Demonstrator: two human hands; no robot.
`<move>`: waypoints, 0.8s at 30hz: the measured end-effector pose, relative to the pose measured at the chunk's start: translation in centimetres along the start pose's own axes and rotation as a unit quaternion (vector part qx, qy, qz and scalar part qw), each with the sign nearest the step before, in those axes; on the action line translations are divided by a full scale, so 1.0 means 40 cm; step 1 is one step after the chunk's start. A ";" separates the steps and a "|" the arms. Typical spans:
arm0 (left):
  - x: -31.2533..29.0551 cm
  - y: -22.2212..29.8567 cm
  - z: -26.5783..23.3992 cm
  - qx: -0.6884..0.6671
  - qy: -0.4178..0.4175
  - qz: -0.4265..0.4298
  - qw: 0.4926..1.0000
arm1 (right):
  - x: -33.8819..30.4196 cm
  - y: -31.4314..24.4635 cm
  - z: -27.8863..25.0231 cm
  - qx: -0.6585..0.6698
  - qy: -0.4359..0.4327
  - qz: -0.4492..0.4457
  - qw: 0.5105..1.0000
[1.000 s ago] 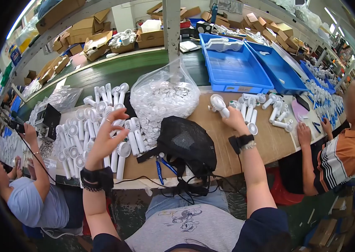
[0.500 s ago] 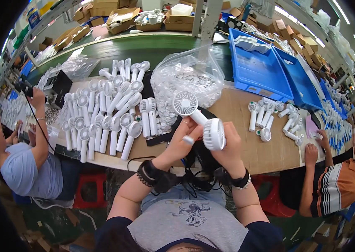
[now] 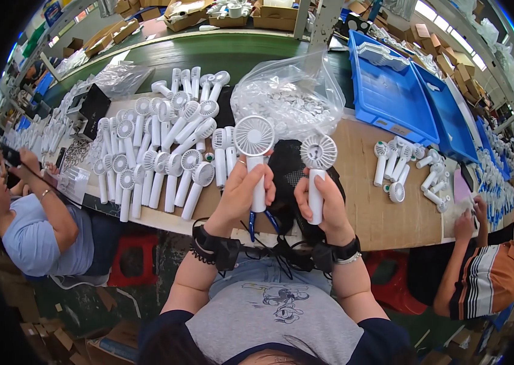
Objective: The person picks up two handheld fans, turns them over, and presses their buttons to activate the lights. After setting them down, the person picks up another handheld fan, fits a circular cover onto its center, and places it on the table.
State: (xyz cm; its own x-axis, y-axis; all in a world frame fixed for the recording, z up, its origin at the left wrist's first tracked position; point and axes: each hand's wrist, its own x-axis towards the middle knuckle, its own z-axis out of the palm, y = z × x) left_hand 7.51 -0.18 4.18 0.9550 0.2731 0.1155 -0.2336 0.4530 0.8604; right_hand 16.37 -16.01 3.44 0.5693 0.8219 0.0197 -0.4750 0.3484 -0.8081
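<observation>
My left hand [image 3: 240, 193] is closed round the handle of a white handheld fan [image 3: 254, 137], its round grille upright above my fingers. In my right hand [image 3: 332, 204] is a second white handheld fan [image 3: 318, 151], gripped by its handle; the hub of its grille looks open, with a dark middle. The two fans stand side by side, apart, above the near part of the table. Behind them lies a black mesh bag [image 3: 285, 167], and a pair of blue-handled pliers [image 3: 252, 226] shows below my left hand.
Many white fans [image 3: 166, 131] lie in rows at the left. A clear bag of small white parts [image 3: 287, 109] sits ahead. At the right are more fans [image 3: 398, 161] and blue trays [image 3: 385, 118]. Co-workers sit at the left [image 3: 38, 228] and right [image 3: 488, 274].
The two fans, crossed close together before, are now drawn apart and held upright, one in each hand. The right fan's face has turned upward into view. The whole view has shifted slightly.
</observation>
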 end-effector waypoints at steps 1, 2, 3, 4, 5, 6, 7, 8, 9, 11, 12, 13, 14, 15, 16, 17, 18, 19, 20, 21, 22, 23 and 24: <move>-0.004 0.000 -0.007 0.002 0.003 -0.002 1.000 | 0.005 0.005 -0.005 0.001 0.003 0.001 1.000; -0.008 0.000 -0.012 0.003 0.005 -0.003 1.000 | 0.010 0.009 -0.010 0.023 -0.021 0.004 1.000; -0.011 -0.002 -0.013 0.005 0.007 -0.004 1.000 | 0.013 0.012 -0.013 0.046 -0.045 0.006 0.998; -0.011 -0.004 -0.011 0.004 0.006 -0.007 1.000 | 0.015 0.014 -0.016 0.068 -0.069 0.008 0.995; -0.012 -0.005 -0.008 0.003 0.007 -0.007 1.000 | 0.016 0.015 -0.015 0.069 -0.066 0.008 0.995; -0.012 -0.005 -0.007 0.002 0.008 -0.006 1.000 | 0.018 0.015 -0.012 0.042 -0.045 0.002 0.998; -0.012 -0.006 -0.006 0.001 0.009 -0.005 1.000 | 0.019 0.015 -0.010 0.015 -0.023 -0.004 1.000; -0.013 -0.008 -0.008 0.002 0.008 -0.006 1.000 | 0.020 0.017 -0.008 -0.012 -0.001 -0.011 1.000; -0.014 -0.010 -0.011 0.000 0.008 0.000 1.000 | 0.021 0.021 -0.008 -0.012 0.000 -0.011 1.000; -0.016 -0.016 -0.016 -0.004 0.009 0.012 1.000 | 0.019 0.031 -0.006 -0.126 0.029 -0.051 0.990; -0.016 -0.019 -0.017 -0.004 0.009 0.011 1.000 | 0.019 0.033 -0.001 -0.183 0.043 -0.070 0.980; -0.016 -0.023 -0.018 0.000 0.008 0.009 1.000 | 0.019 0.034 0.005 -0.182 0.043 -0.070 0.980; -0.017 -0.026 -0.019 0.003 0.007 0.007 1.000 | 0.019 0.036 0.010 -0.190 0.057 -0.079 0.977; -0.017 -0.030 -0.020 0.007 0.006 0.005 1.000 | 0.018 0.034 0.019 -0.198 0.071 -0.089 0.974; -0.018 -0.034 -0.022 0.007 0.006 0.004 1.000 | 0.017 0.031 0.025 -0.206 0.084 -0.099 0.970; -0.019 -0.040 -0.023 0.009 0.008 0.004 1.000 | 0.016 0.029 0.028 -0.206 0.085 -0.099 0.970; -0.020 -0.045 -0.023 0.011 0.010 0.004 1.000 | 0.015 0.027 0.029 -0.206 0.087 -0.098 0.970; -0.022 -0.048 -0.024 0.013 0.012 0.004 1.000 | 0.014 0.025 0.030 -0.205 0.089 -0.097 0.970; -0.024 -0.049 -0.027 0.014 0.012 0.004 1.000 | 0.013 0.025 0.030 -0.205 0.091 -0.096 0.970; -0.026 -0.049 -0.029 0.011 0.011 0.002 1.000 | 0.013 0.026 0.027 -0.205 0.091 -0.096 0.970; -0.027 -0.049 -0.032 0.007 0.010 0.000 1.000 | 0.014 0.029 0.022 -0.198 0.091 -0.092 0.972; -0.029 -0.048 -0.033 0.004 0.009 -0.001 1.000 | 0.015 0.033 0.017 -0.191 0.090 -0.087 0.973; -0.029 -0.048 -0.033 0.005 0.009 -0.001 1.000 | 0.015 0.034 0.014 -0.185 0.089 -0.083 0.975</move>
State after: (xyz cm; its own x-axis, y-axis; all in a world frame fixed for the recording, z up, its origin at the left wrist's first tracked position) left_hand 6.61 -0.25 1.75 0.9520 0.2878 0.1040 -0.2291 0.4454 0.8655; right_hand 15.70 -14.79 2.69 0.7403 0.6659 0.0923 -0.1112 0.2567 -0.9601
